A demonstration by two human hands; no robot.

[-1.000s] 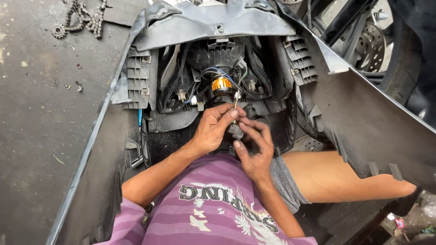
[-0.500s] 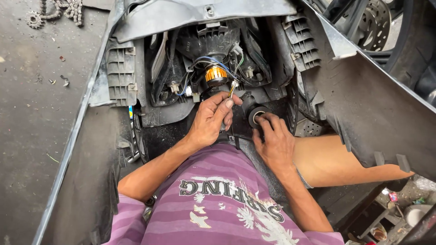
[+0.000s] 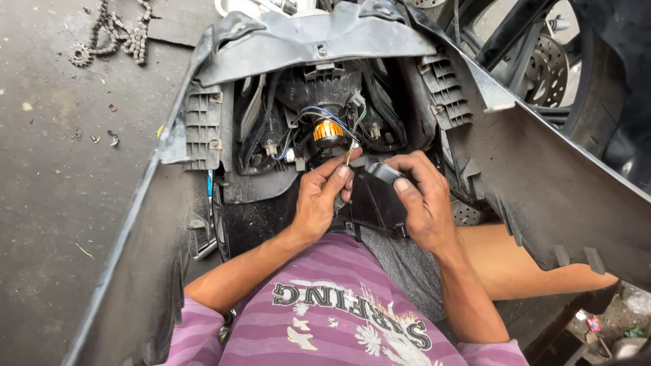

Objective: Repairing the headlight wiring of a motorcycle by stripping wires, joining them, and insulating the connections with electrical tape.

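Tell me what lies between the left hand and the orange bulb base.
In the head view, thin coloured wires run from the left hand fingertips up to the orange bulb base; nothing else sits there.

- The scooter front fairing (image 3: 319, 44) is dull grey plastic, dusty, black in its hollow.
- The bulb base (image 3: 328, 132) is orange-gold with a dark ring.
- The wires (image 3: 339, 118) are blue, black and white; the strands at the fingertips look yellow.
- The plastic cover (image 3: 376, 196) is matt black.
- The shirt (image 3: 339, 318) has purple and mauve stripes with white lettering.
- The shorts (image 3: 407, 271) are grey.
- The concrete floor (image 3: 54, 190) is dark grey and speckled.
- The drive chain (image 3: 115, 37) is rusty grey-brown.
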